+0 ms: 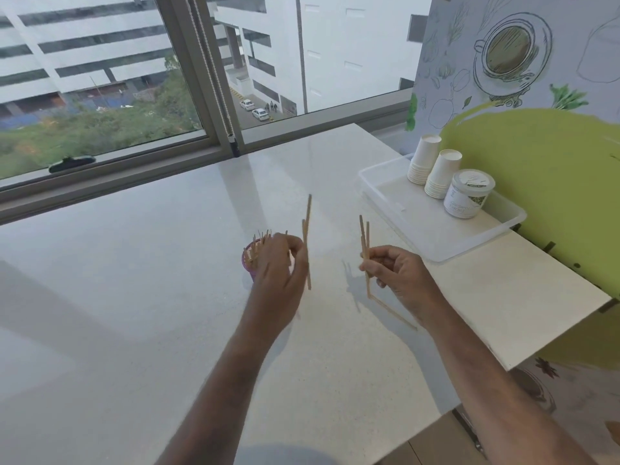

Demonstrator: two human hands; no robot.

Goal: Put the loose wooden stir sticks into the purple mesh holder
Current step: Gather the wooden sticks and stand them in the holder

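The purple mesh holder [248, 260] stands on the white counter, mostly hidden behind my left hand [280, 273], with several stick tips poking up from it. My left hand pinches a couple of wooden stir sticks [307, 236] held upright, just right of the holder. My right hand [399, 276] grips a few more stir sticks [365, 243], also upright, above the counter. One loose stick [394, 312] lies slanted on the counter below my right hand and partly under my wrist.
A clear plastic tray [432, 236] at the right holds two stacks of white paper cups [423, 159] and a lidded tub [468, 193]. A window frame runs along the back of the white counter [151, 280]. The counter's right edge drops off beside a green wall.
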